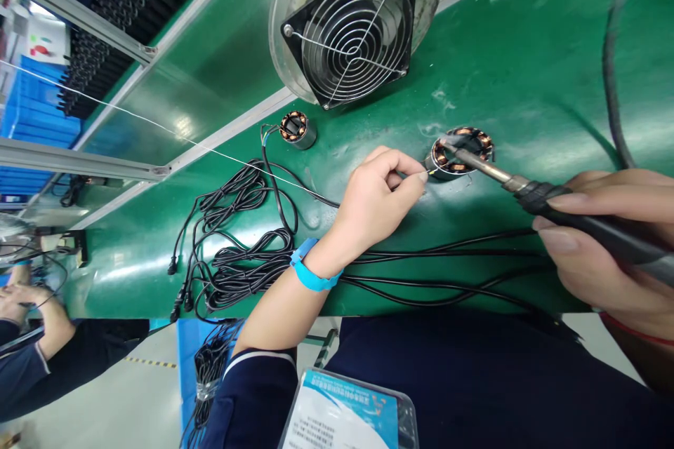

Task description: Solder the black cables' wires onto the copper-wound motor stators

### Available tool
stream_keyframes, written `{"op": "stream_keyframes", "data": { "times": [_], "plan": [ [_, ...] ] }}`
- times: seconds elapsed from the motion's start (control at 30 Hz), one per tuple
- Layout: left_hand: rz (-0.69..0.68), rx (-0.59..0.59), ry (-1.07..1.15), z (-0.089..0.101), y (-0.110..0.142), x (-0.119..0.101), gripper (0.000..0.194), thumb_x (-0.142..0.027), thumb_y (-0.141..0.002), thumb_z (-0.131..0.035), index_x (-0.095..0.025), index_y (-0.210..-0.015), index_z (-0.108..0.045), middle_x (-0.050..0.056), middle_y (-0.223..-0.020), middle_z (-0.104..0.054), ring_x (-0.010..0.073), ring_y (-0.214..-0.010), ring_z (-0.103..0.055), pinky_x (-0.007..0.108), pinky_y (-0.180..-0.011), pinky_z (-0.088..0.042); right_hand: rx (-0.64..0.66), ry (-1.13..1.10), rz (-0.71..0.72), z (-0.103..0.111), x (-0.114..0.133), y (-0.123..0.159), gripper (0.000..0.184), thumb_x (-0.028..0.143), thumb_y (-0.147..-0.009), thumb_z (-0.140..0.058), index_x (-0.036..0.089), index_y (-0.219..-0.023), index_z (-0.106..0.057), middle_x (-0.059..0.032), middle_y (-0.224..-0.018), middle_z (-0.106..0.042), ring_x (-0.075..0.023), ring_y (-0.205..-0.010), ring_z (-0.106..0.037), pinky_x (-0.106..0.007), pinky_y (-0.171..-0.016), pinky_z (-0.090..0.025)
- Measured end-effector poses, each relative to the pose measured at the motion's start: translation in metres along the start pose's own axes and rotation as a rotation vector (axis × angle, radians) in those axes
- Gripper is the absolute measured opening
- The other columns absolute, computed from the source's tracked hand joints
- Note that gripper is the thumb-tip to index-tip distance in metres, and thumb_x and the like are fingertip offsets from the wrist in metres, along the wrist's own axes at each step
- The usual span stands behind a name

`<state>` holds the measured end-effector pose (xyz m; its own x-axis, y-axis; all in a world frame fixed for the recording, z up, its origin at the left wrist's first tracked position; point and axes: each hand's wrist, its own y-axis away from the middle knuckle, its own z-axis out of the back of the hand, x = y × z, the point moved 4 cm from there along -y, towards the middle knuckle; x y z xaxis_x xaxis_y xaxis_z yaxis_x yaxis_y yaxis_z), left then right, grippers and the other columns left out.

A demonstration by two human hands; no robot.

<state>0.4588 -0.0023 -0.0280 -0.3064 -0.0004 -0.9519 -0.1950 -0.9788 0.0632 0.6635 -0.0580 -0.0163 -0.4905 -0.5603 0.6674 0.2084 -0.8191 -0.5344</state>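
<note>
My left hand (pixel 380 196), with a blue band at the wrist, is closed in a pinch on a thin solder wire (pixel 158 125) that stretches away to the upper left. Its fingertips rest right beside a small motor stator (pixel 477 140) with copper windings on the green bench. My right hand (pixel 600 245) is wrapped round the dark handle of a soldering iron (pixel 484 167), whose metal tip lies across the stator's rim. Black cables (pixel 447 252) run under both hands.
A second stator (pixel 295 129) with loose leads sits further left. A black fan with a wire grille (pixel 354 28) stands behind. Coiled black cords (pixel 232 252) lie at the bench edge. Another person's arm (pixel 31 323) shows at the far left. Blue crates (pixel 36 105) stand beyond.
</note>
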Motion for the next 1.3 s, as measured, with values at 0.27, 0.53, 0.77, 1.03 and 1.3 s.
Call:
{"op": "stream_keyframes", "data": {
  "times": [0.27,0.53,0.77,1.03,1.3],
  "plan": [
    [-0.009,-0.001,-0.027,0.000,-0.001,-0.001,0.015,-0.003,-0.081,-0.065,-0.016,-0.073,-0.062,-0.003,-0.080,-0.058,0.0048,-0.060,-0.046,0.021,-0.062,-0.043,0.037,0.144,-0.157,-0.009,0.008,-0.013,0.045,0.035,-0.102,-0.058,0.038,-0.146,-0.050,0.0000,-0.122,-0.071,-0.0178,-0.107,-0.070,-0.033,-0.088,-0.060],
    [-0.017,-0.012,-0.066,0.001,0.000,-0.003,0.013,-0.005,-0.081,-0.065,-0.015,-0.074,-0.062,-0.003,-0.081,-0.057,0.0043,-0.059,-0.045,0.020,-0.061,-0.043,0.163,0.162,-0.064,-0.030,-0.002,-0.036,0.049,0.048,-0.102,-0.050,0.029,-0.148,-0.044,-0.0032,-0.119,-0.071,-0.0251,-0.117,-0.066,-0.044,-0.094,-0.056],
    [0.026,0.010,-0.011,0.002,-0.002,-0.005,0.012,-0.005,-0.080,-0.067,-0.014,-0.073,-0.064,-0.003,-0.076,-0.057,0.0047,-0.061,-0.047,0.019,-0.062,-0.044,0.058,0.217,-0.103,-0.031,0.001,-0.031,0.049,0.034,-0.098,-0.058,0.029,-0.145,-0.046,-0.0016,-0.102,-0.074,-0.0248,-0.104,-0.068,-0.042,-0.092,-0.052],
    [0.258,0.178,0.218,0.000,-0.001,0.006,0.008,-0.019,-0.088,-0.066,-0.014,-0.083,-0.067,-0.003,-0.073,-0.064,0.0038,-0.057,-0.053,0.017,-0.056,-0.045,0.123,0.337,0.006,-0.044,0.009,-0.031,0.039,0.028,-0.097,-0.052,0.024,-0.136,-0.052,-0.0042,-0.091,-0.072,-0.0259,-0.081,-0.064,-0.043,-0.080,-0.045],
    [-0.518,-0.012,-0.246,0.005,0.010,-0.010,0.014,-0.022,-0.096,-0.061,-0.019,-0.093,-0.075,0.006,-0.101,-0.070,0.0152,-0.097,-0.066,0.032,-0.087,-0.055,0.018,0.151,-0.086,-0.044,0.010,-0.035,0.043,0.029,-0.096,-0.060,0.025,-0.138,-0.051,-0.0019,-0.098,-0.072,-0.0210,-0.100,-0.068,-0.037,-0.091,-0.053]
  ]
}}
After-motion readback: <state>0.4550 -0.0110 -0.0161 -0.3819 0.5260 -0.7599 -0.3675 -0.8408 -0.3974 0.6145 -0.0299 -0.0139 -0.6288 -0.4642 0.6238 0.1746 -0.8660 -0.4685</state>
